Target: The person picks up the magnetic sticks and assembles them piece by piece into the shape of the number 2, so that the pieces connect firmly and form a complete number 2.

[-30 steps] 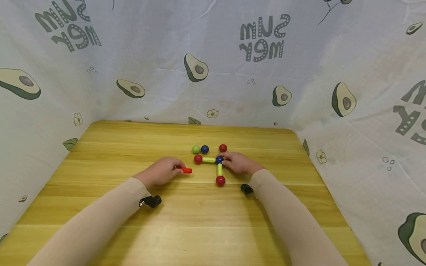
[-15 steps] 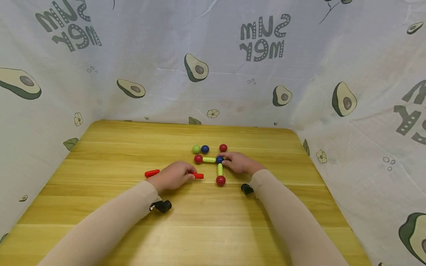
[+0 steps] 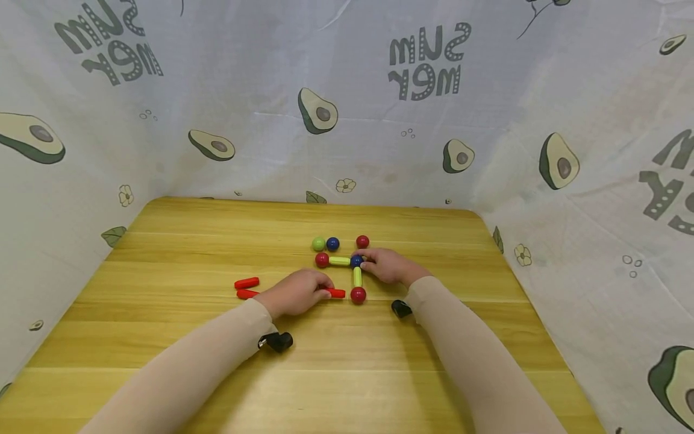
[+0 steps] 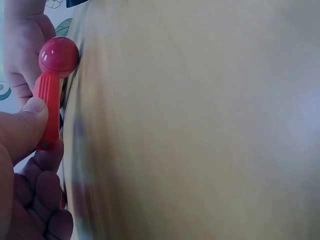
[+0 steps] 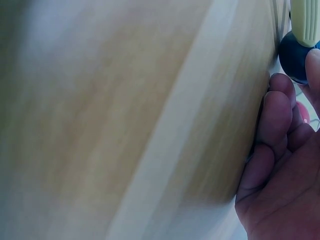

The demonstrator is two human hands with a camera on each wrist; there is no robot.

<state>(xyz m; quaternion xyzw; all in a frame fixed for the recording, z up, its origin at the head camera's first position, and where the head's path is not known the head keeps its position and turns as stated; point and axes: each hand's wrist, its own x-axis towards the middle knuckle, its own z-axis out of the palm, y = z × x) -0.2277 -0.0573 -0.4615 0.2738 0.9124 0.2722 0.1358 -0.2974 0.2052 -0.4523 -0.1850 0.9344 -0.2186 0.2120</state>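
Note:
My left hand [image 3: 298, 293] pinches a ridged red rod [image 4: 48, 107] between thumb and fingers. The rod's far end is right at a red ball [image 3: 358, 295], which the left wrist view shows just beyond it. My right hand [image 3: 386, 266] holds a blue ball [image 3: 356, 261] at the corner of a joined shape. From that blue ball one yellow-green rod [image 3: 340, 261] runs left to another red ball [image 3: 322, 260]. A second yellow-green rod [image 3: 357, 277] runs toward me to the near red ball. In the right wrist view the thumb lies against the blue ball [image 5: 295, 57].
Two loose red rods [image 3: 246, 283] lie left of my left hand, one partly hidden by it. Behind the joined shape sit a green ball [image 3: 318, 244], a blue ball [image 3: 333, 243] and a red ball [image 3: 362, 241]. A printed cloth [image 3: 368, 150] hangs around the wooden table [image 3: 347, 374].
My left hand has moved right and slightly nearer me, bringing the red rod to the near red ball. The two loose red rods have come into sight behind it. My right hand stays put.

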